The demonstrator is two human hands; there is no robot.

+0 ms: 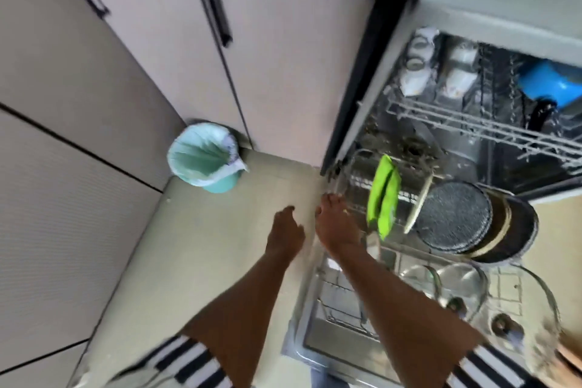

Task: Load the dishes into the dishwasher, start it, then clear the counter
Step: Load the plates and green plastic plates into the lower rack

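The dishwasher stands open with its lower rack (343,302) pulled out over the door. In that rack stand two green plates (384,195), a stack of dark speckled plates (453,217), a dark pan (516,230) and glass lids (456,287). The upper rack (478,126) holds white cups (419,63) and a blue bowl (551,85). My right hand (337,220) reaches to the rack's far left corner, fingers on its rim; blur hides the grip. My left hand (285,230) hovers over the floor just left of the rack, fingers relaxed, holding nothing.
A teal waste bin (208,157) with a liner stands on the floor in the corner to the left. Beige cabinet doors with black handles (220,16) line the wall behind it. Open floor (201,246) lies between the bin and the dishwasher door.
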